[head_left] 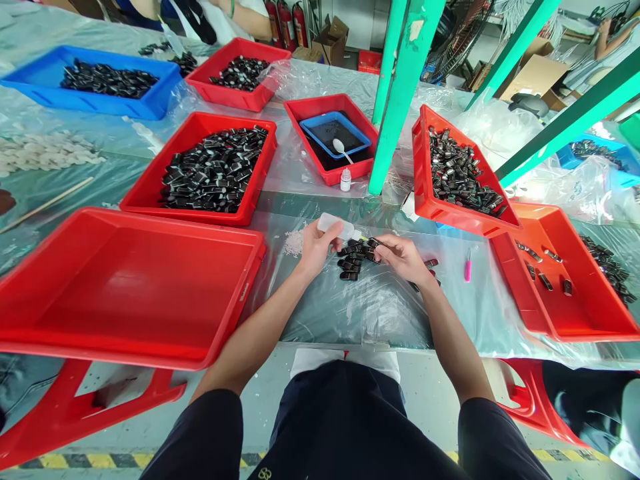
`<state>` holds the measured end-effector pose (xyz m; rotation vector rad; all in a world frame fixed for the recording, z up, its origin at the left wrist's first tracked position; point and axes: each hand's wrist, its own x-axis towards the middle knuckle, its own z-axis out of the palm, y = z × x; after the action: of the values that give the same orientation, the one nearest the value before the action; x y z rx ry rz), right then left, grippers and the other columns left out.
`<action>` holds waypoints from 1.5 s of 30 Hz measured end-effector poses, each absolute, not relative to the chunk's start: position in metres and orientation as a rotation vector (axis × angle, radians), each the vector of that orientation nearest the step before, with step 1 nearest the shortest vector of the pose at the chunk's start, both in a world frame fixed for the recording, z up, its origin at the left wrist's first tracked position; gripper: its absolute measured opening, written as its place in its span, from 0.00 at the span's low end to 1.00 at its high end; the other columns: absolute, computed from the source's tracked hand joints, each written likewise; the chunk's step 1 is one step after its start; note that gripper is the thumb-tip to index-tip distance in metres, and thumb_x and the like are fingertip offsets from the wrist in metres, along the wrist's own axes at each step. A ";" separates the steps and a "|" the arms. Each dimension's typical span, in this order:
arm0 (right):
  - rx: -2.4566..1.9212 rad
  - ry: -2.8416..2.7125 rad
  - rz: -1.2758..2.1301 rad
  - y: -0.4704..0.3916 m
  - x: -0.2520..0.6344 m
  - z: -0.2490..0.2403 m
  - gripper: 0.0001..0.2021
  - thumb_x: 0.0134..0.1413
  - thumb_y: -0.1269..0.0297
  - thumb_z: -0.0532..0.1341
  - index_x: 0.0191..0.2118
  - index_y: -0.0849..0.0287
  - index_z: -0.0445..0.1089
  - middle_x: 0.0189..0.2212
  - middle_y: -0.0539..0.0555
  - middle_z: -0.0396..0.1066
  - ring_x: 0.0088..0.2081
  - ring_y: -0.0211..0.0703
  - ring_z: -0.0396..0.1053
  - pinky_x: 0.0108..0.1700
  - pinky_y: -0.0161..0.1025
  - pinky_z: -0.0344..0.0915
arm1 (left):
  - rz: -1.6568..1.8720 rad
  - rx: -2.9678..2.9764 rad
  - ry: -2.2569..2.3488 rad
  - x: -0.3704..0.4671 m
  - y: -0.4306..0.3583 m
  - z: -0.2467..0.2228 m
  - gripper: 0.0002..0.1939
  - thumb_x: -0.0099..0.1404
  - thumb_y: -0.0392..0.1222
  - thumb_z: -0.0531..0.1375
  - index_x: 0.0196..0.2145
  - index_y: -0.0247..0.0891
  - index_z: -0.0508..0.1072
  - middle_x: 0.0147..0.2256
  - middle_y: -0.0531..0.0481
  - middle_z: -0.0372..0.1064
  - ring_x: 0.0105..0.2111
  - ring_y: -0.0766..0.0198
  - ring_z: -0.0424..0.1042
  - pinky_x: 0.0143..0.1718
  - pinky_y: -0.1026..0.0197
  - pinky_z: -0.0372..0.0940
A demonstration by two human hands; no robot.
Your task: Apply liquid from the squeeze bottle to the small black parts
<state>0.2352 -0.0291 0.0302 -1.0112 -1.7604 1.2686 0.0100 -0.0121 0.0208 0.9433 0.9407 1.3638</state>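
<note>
My left hand is closed around a translucent white squeeze bottle, which points right. My right hand pinches a small black piece at the bottle's yellowish tip. Just beneath and between my hands lies a small pile of black pieces on the plastic-covered table. A few more black pieces lie beside my right wrist, partly hidden by it. To the left of my left hand is a little heap of pale bits.
A large red tray stands at left, with a red bin of black pieces behind it. Green posts rise beyond my hands. Another filled red bin, a pink-handled tool and an orange-red tray are at right.
</note>
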 end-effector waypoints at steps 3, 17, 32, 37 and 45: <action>-1.004 -1.747 1.286 -0.029 0.236 0.032 0.23 0.65 0.39 0.63 0.42 0.57 0.74 0.28 0.49 0.70 0.26 0.37 0.60 0.30 0.37 0.59 | 1.370 0.942 0.934 0.011 -0.013 0.021 0.23 0.53 0.60 0.74 0.31 0.37 0.78 0.20 0.53 0.68 0.17 0.68 0.64 0.19 0.64 0.53; -0.981 -1.690 1.291 -0.028 0.232 0.025 0.25 0.64 0.37 0.63 0.45 0.57 0.77 0.27 0.49 0.70 0.25 0.36 0.60 0.29 0.37 0.60 | 1.403 0.967 0.929 0.009 -0.015 0.024 0.25 0.53 0.62 0.75 0.32 0.36 0.79 0.21 0.52 0.69 0.18 0.69 0.65 0.19 0.64 0.56; -0.970 -1.580 1.300 -0.026 0.232 0.023 0.27 0.63 0.37 0.64 0.50 0.57 0.79 0.27 0.49 0.71 0.23 0.34 0.60 0.26 0.37 0.59 | 1.429 0.964 0.899 0.012 -0.017 0.025 0.26 0.52 0.64 0.75 0.33 0.37 0.79 0.20 0.52 0.69 0.18 0.67 0.67 0.19 0.63 0.58; -1.022 -1.507 1.310 -0.027 0.227 0.023 0.33 0.62 0.31 0.61 0.51 0.59 0.80 0.27 0.51 0.72 0.22 0.35 0.61 0.23 0.36 0.56 | 1.458 0.953 0.899 0.015 -0.017 0.025 0.27 0.52 0.65 0.75 0.34 0.37 0.80 0.20 0.53 0.70 0.18 0.67 0.68 0.20 0.63 0.60; -1.070 -1.518 1.138 -0.031 0.227 0.028 0.27 0.59 0.38 0.68 0.53 0.54 0.81 0.32 0.52 0.75 0.28 0.38 0.69 0.34 0.39 0.70 | 1.449 0.852 0.870 0.012 -0.013 0.026 0.28 0.49 0.63 0.76 0.32 0.36 0.79 0.19 0.54 0.69 0.17 0.68 0.67 0.18 0.64 0.58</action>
<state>0.2269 -0.0313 0.0279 -1.0697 -1.5177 1.1383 0.0123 -0.0130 0.0257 0.8518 0.8700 1.4489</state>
